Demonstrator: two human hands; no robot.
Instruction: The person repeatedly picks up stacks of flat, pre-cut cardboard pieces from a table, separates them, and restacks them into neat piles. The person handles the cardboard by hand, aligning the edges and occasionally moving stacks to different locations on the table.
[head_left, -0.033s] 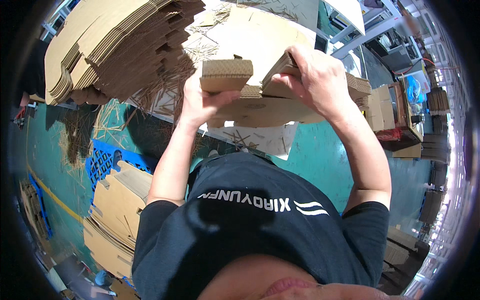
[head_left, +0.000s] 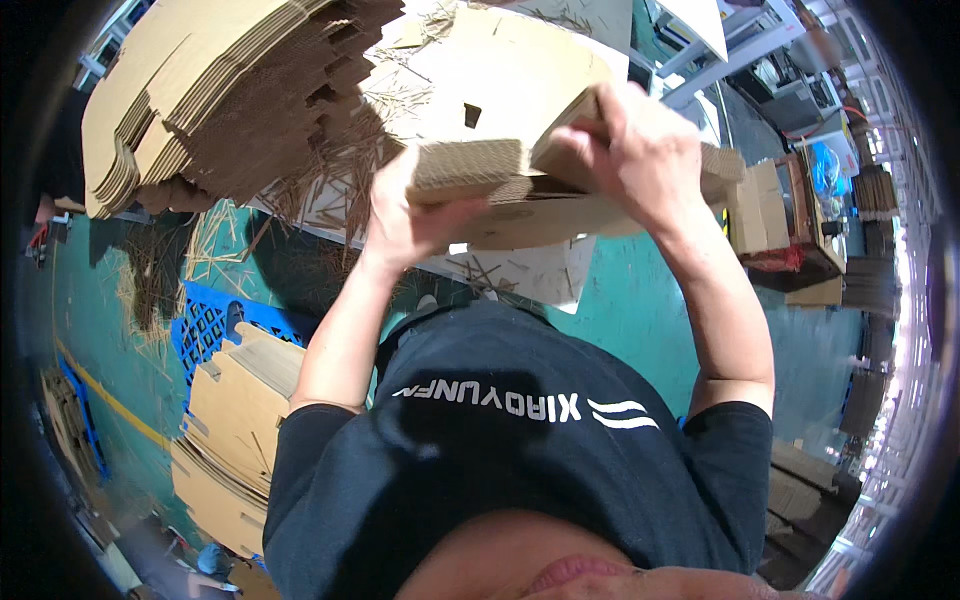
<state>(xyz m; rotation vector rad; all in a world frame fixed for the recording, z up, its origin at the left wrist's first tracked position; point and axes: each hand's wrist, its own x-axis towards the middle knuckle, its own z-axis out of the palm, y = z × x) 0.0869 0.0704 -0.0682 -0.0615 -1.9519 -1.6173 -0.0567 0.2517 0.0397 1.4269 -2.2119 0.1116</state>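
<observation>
Corrugated cardboard fills our grip: our left hand (head_left: 405, 225) clamps the near end of a flat die-cut cardboard blank (head_left: 520, 205) held up in front of our dark shirt (head_left: 500, 440), fingers wrapped under its edge, while our right hand (head_left: 640, 155) closes over a folded flap at its top right. The blank looks partly folded, one flap bent over and the rest flat, so we judge the folding begun but far from finished. Beyond it lies a pale work table (head_left: 520, 275) strewn with thin cardboard slivers. Farther left a tall stack of flat blanks (head_left: 230, 95) waits unfolded; another pile (head_left: 235, 420) rests on a blue pallet (head_left: 205, 325) over the green floor (head_left: 640, 310).
</observation>
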